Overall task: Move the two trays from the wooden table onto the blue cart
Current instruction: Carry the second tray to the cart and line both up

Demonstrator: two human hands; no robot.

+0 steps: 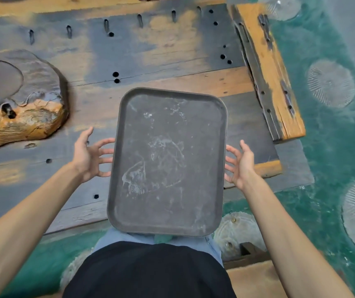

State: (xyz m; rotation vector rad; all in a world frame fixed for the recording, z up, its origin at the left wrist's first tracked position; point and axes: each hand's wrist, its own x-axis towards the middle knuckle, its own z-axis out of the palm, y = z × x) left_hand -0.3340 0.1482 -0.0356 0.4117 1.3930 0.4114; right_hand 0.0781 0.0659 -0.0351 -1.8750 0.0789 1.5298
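Note:
One dark grey rectangular tray (168,162) with whitish stains hangs in front of me, its far end over the wooden table (172,61) and its near end past the table's edge, above my legs. My left hand (88,155) is at the tray's left rim and my right hand (241,164) at its right rim. Both hands have their fingers spread, fingertips tucked under the rim and thumbs raised clear. The tray looks held between them, empty and level. I see no second tray and no blue cart.
A carved wooden slab (21,104) with a dark hollow lies on the table at the left. A worn orange plank (269,72) runs along the table's right edge. The green floor (327,147) with pale round patterns lies to the right. A brown seat (251,276) stands beside my right leg.

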